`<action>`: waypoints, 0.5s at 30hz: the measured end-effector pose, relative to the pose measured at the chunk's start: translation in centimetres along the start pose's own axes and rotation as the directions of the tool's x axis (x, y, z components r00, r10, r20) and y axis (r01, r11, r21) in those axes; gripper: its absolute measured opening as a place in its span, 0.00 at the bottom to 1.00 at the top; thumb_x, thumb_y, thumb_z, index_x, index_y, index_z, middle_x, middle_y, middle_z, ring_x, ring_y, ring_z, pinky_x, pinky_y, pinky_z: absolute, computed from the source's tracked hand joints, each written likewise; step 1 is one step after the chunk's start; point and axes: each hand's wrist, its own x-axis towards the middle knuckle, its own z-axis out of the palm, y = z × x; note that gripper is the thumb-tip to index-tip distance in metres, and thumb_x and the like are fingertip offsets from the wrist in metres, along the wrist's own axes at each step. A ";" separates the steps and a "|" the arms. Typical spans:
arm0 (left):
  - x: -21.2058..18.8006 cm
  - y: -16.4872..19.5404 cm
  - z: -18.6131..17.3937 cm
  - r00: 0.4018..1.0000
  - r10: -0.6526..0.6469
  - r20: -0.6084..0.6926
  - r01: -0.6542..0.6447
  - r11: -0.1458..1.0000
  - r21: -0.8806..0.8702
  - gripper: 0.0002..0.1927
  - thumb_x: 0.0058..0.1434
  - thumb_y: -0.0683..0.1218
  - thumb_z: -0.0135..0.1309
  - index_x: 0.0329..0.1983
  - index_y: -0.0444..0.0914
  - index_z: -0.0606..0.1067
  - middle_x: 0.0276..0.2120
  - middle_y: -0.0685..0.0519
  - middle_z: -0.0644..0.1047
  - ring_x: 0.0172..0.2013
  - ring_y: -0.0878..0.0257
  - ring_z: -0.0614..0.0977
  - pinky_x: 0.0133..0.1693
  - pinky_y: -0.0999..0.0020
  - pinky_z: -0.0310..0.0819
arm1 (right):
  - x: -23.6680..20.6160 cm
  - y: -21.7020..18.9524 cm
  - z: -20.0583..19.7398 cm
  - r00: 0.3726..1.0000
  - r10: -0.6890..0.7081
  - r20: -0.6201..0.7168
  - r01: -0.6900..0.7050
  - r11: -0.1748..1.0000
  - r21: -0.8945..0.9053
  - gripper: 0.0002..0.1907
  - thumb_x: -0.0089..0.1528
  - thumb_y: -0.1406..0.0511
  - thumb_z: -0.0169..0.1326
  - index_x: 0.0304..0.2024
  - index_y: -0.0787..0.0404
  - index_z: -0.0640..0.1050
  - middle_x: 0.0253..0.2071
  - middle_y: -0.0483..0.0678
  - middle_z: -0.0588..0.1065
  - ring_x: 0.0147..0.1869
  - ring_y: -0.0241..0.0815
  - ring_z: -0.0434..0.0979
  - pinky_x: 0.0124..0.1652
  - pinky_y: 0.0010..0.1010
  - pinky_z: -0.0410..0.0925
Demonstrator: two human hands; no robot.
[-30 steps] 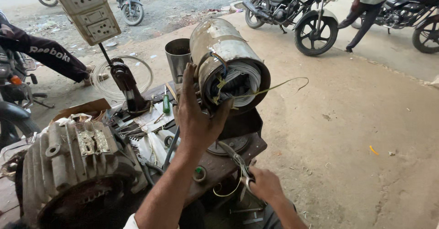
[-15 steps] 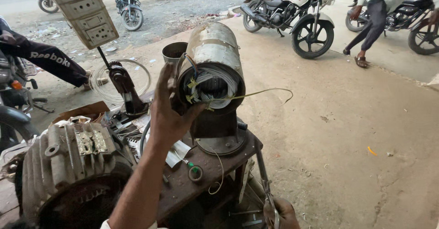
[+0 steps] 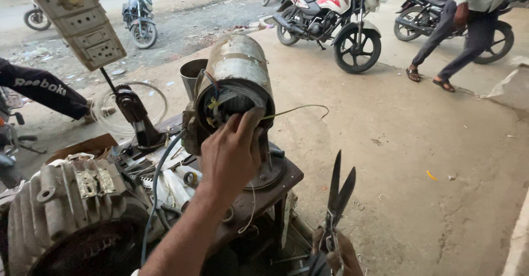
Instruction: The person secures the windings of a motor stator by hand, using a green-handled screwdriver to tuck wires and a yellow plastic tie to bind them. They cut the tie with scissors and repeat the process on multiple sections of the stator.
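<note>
the setting is an open roadside workshop: a bare, stained concrete floor (image 3: 419,160) spreads out to the right, scattered with small scraps, and meets a gritty road at the top. parked motorcycles (image 3: 330,17) stand along that edge, and a walking person (image 3: 468,28) in dark trousers and sandals passes by the one at the far right. at lower left sits a big ribbed grey motor housing (image 3: 71,210), dusty, its round opening facing the camera. behind it a pale switchboard panel (image 3: 74,20) leans on a stand, with a coil of wire (image 3: 129,108) lying on the ground near its foot.

the small rusty brown table (image 3: 275,185) is crowded with cables, tape and tools. on it stands the cylindrical metal motor stator (image 3: 237,83), lying sideways on a round base, open end toward the camera, windings visible inside and a thin yellowish wire (image 3: 300,109) arcing out to the right.

the left hand (image 3: 231,152) is raised at the stator's open rim, fingers curled and fingertips touching the windings; it grips nothing that can be made out. the right hand (image 3: 336,254), low at the bottom edge, is closed round the handles of scissors (image 3: 337,199), whose blades point upward, slightly parted.
</note>
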 end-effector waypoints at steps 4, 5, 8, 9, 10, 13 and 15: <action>1.0 1.6 0.4 0.980 -0.085 0.179 0.084 0.996 0.015 0.20 0.62 0.44 0.56 0.58 0.47 0.74 0.33 0.45 0.80 0.29 0.48 0.83 0.29 0.51 0.76 | -0.6 0.5 0.5 0.999 0.004 0.032 -0.004 1.000 0.000 0.40 0.58 0.37 0.54 0.37 0.71 0.77 0.28 0.51 0.73 0.31 0.41 0.73 0.32 0.34 0.63; 1.4 1.8 0.5 0.971 -0.097 0.220 0.094 0.995 0.023 0.21 0.62 0.45 0.55 0.59 0.47 0.74 0.31 0.45 0.80 0.27 0.48 0.83 0.27 0.50 0.76 | -0.6 0.6 0.8 1.000 0.004 0.024 -0.004 1.000 0.020 0.40 0.58 0.37 0.54 0.37 0.71 0.77 0.28 0.52 0.73 0.31 0.42 0.74 0.32 0.34 0.63; 2.2 2.5 0.4 0.885 -0.148 0.441 0.112 0.988 0.108 0.27 0.62 0.44 0.53 0.66 0.50 0.69 0.24 0.46 0.79 0.22 0.49 0.83 0.25 0.51 0.77 | -0.4 0.7 1.5 0.999 0.004 0.052 -0.006 0.999 0.036 0.40 0.60 0.36 0.53 0.38 0.71 0.77 0.29 0.52 0.74 0.32 0.43 0.76 0.32 0.34 0.65; 2.5 2.8 0.6 0.835 -0.163 0.526 0.103 0.985 0.141 0.29 0.62 0.43 0.52 0.69 0.51 0.67 0.21 0.46 0.78 0.21 0.50 0.83 0.26 0.51 0.77 | -0.3 0.7 1.5 0.997 0.003 0.081 -0.004 1.000 0.014 0.40 0.60 0.37 0.54 0.39 0.70 0.77 0.29 0.52 0.74 0.32 0.43 0.76 0.32 0.34 0.65; 2.8 3.2 0.7 0.862 -0.157 0.483 0.095 0.984 0.150 0.29 0.62 0.44 0.53 0.68 0.48 0.68 0.21 0.46 0.79 0.21 0.49 0.83 0.25 0.51 0.77 | -0.3 0.8 1.6 0.996 0.003 0.095 -0.005 1.000 0.012 0.39 0.59 0.37 0.55 0.40 0.70 0.77 0.30 0.52 0.74 0.32 0.43 0.76 0.32 0.34 0.66; 3.2 3.6 1.1 0.897 -0.142 0.418 0.075 0.982 0.171 0.25 0.63 0.47 0.54 0.65 0.43 0.70 0.21 0.45 0.79 0.20 0.49 0.82 0.23 0.52 0.77 | -0.9 1.4 1.0 0.997 0.026 0.079 -0.028 0.999 0.023 0.39 0.59 0.38 0.57 0.42 0.69 0.77 0.31 0.52 0.75 0.33 0.42 0.76 0.32 0.33 0.66; 2.8 3.3 1.3 0.881 -0.159 0.446 0.073 0.976 0.204 0.19 0.65 0.50 0.54 0.60 0.44 0.74 0.20 0.46 0.80 0.22 0.50 0.82 0.24 0.53 0.77 | -1.8 2.3 0.8 0.996 0.059 0.072 -0.061 0.998 0.027 0.38 0.58 0.39 0.58 0.44 0.69 0.77 0.33 0.52 0.76 0.33 0.42 0.77 0.32 0.33 0.67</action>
